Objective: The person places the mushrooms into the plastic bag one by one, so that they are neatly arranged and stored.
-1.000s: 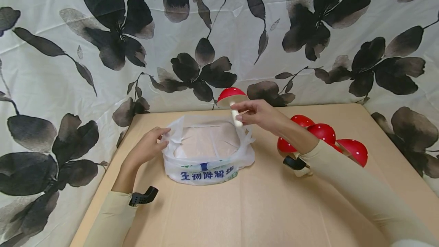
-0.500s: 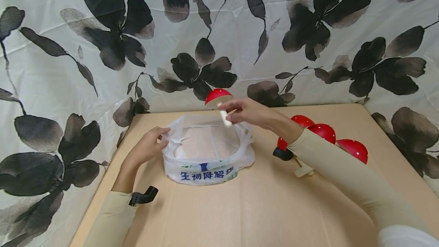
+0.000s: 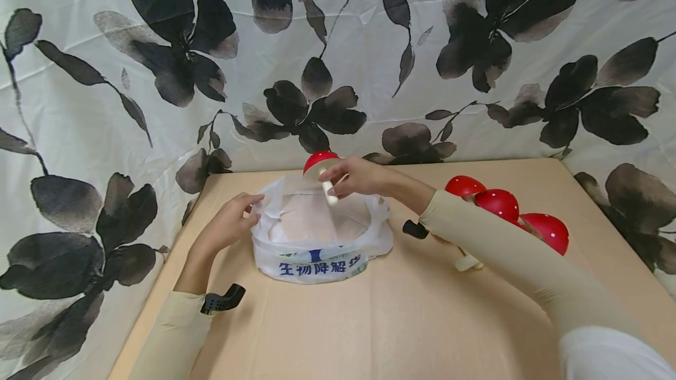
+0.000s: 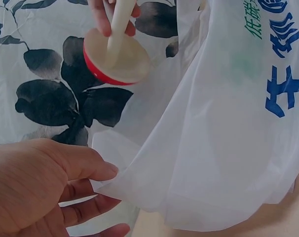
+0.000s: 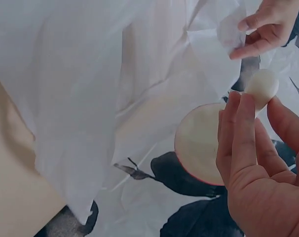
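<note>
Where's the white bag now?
In the head view, the white bag is on the table, left hand at its left edge, mushroom pile to its right.

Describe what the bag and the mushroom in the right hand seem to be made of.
Bag: thin plastic film, soft sheen, judging by its fine creases and translucent look.
Mushroom: smooth, perhaps painted wood, though plastic or foam is possible; red on top, cream below, no grain visible.
</note>
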The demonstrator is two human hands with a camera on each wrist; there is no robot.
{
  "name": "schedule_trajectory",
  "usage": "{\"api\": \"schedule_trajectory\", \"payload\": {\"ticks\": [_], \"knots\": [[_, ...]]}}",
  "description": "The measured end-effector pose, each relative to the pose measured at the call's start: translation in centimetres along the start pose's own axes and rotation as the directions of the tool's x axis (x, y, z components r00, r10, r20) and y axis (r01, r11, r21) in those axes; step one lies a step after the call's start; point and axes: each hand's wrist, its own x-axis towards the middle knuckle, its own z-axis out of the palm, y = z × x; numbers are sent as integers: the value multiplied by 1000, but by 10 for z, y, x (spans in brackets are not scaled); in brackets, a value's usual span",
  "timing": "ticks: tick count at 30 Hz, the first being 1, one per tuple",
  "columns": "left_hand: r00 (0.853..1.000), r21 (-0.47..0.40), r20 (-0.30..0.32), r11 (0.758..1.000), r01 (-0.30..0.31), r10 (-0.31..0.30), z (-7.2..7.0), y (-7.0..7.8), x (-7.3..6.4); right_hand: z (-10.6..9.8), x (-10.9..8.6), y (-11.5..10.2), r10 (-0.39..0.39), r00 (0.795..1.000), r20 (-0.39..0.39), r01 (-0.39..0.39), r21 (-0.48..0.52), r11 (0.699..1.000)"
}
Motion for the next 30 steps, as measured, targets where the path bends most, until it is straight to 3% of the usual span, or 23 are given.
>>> {"api": "schedule_trajectory", "payload": {"ticks": [12,18,23,30], "knots": [[999,-5,-8,1000,31,-31,2,3,2,20,37,-7,39,996,80,-32,-94,995],[1000,-20,-16,1000,17,-17,2,3,4,33,51,-13,42,995,92,-33,-101,994],[1000,-32,-22,999,2,-3,4,3,4,47,61,-16,15,997,80,-5,-118,993],[999,-22,-36,1000,-14,13,5,4,6,62,69,-16,51,999,12,-48,-179,983]]}}
